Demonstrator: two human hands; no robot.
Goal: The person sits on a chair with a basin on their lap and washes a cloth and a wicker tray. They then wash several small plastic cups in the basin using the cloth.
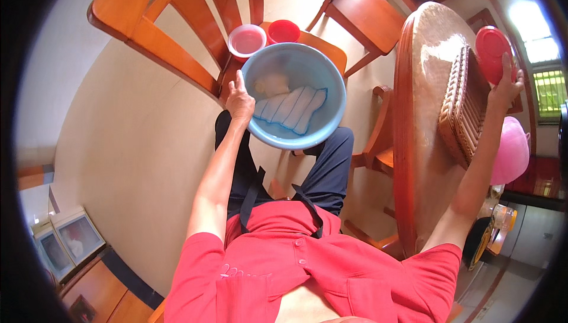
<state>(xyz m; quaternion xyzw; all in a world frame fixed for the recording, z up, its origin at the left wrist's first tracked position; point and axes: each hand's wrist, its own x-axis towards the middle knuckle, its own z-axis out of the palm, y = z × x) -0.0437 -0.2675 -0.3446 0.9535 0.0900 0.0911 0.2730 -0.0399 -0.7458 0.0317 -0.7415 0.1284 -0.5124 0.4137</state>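
A blue plastic basin (pixel 293 140) holds water, a white cloth with blue stripes (pixel 293 107) and a pale yellowish item that I cannot make out. My left hand (pixel 241 102) grips the basin's left rim. Over the table at the right, my right hand (pixel 506 85) has its fingers on a red plastic bowl or lid (pixel 491 52), beside a brown woven basket (pixel 461 105). Just beyond the basin stand a red bowl with a pale rim (pixel 246 42) and a plain red bowl (pixel 284 32), on a wooden chair's seat (pixel 328 52).
The round table (pixel 426 145) stands at my right, its edge close to my right arm. A pink plastic container (pixel 510 152) is beyond the basket. Wooden chairs stand around, one (pixel 366 16) past the basin. The chair back (pixel 173 63) rises at the left.
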